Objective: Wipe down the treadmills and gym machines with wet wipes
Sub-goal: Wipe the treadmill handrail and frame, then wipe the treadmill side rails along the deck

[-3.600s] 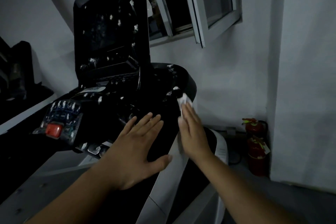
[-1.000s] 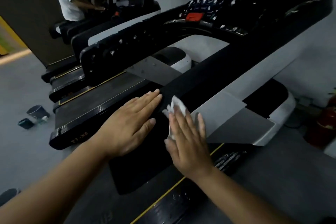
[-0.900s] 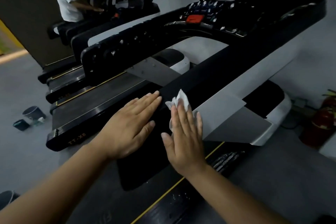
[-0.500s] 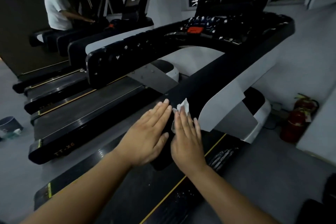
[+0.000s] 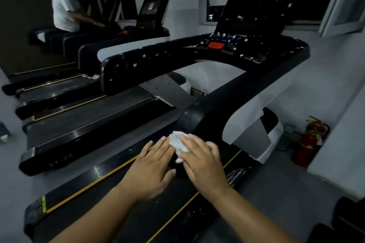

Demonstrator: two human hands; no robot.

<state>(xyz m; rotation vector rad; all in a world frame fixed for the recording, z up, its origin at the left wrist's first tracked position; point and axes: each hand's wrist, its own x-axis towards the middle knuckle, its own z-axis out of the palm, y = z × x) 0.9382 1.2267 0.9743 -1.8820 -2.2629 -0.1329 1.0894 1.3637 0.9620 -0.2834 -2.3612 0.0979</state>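
A black treadmill fills the view, its right handrail (image 5: pixel 227 100) sloping down from the console (image 5: pixel 246 45) with a red button (image 5: pixel 216 45). At the rail's rounded lower end lies a crumpled white wet wipe (image 5: pixel 176 140). My right hand (image 5: pixel 203 162) presses the wipe onto the rail end with its fingers spread over it. My left hand (image 5: pixel 152 167) rests flat beside it, fingers straight, fingertips touching the wipe's edge. The left handrail (image 5: pixel 138 65) and the screen show many white specks.
A second treadmill (image 5: pixel 79 128) stands parallel on the left, more beyond it. A person in a white shirt (image 5: pixel 63 10) bends over a far machine. Red fire extinguishers (image 5: pixel 308 144) stand by the right wall. An open window (image 5: pixel 345 6) is above.
Both hands slid down the right handrail from the console to its lower end, the wipe staying under my right fingers. The view swung left and pulled back.
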